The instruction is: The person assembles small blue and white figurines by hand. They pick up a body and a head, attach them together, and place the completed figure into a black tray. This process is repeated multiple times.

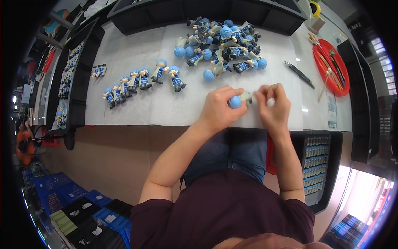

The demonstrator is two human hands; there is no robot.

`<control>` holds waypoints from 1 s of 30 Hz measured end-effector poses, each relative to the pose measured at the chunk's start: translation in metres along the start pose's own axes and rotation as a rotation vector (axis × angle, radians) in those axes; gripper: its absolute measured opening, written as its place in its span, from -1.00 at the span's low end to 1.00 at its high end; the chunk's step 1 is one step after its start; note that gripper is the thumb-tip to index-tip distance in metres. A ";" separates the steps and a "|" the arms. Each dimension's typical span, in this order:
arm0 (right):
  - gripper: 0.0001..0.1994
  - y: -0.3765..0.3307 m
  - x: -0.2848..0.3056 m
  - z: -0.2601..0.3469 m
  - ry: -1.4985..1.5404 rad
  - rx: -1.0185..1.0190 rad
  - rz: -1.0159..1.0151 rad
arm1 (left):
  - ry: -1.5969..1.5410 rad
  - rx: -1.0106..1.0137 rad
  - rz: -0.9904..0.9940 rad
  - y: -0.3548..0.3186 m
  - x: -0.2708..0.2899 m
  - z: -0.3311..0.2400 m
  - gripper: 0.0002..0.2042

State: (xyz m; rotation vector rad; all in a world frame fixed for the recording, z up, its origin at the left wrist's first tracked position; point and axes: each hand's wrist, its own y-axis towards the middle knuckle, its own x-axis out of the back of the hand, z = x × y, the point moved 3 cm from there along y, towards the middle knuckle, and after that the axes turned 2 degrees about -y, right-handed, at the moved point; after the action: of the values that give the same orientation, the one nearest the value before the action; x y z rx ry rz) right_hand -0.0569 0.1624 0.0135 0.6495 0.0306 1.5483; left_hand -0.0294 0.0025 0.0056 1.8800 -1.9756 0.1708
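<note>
My left hand (224, 107) is closed around a small figurine (235, 102) with blue hair, lying on its side with its pale grey cape toward the right. Close by on the right, my right hand (275, 103) is curled, with a small white wad (270, 102) showing between its fingers. What the wad is made of I cannot make out. Its fingertips are near the figurine's lower end; whether they touch it is unclear. Beyond my hands lies a heap of similar figurines (228, 47). To the left, several figurines (143, 78) lie in a slanting row on the white foam sheet (166, 112).
A black pen-like tool (300, 74) lies right of the heap, near a red oval tray (347, 83) holding brushes. Black trays line the back (174, 18) and left side (83, 99). A crate of figurines (317, 166) stands below the table edge at right.
</note>
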 end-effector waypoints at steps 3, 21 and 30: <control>-0.77 0.009 0.012 -0.004 -0.101 -0.014 -0.078 | 0.003 -0.145 -0.047 0.000 -0.002 -0.002 -0.65; -0.63 -0.015 0.010 0.037 -0.210 0.335 0.179 | 0.144 -0.450 -0.077 -0.004 -0.014 -0.005 -0.29; -0.69 -0.057 0.132 0.002 -0.379 0.182 -0.224 | -0.052 -0.204 0.102 -0.003 -0.032 -0.011 -0.23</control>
State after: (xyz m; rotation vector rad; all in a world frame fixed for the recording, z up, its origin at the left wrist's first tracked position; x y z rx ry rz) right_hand 0.0033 0.2898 0.0417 1.0400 -0.0407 1.1965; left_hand -0.0239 0.0363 0.0035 1.6728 -2.0396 -0.0505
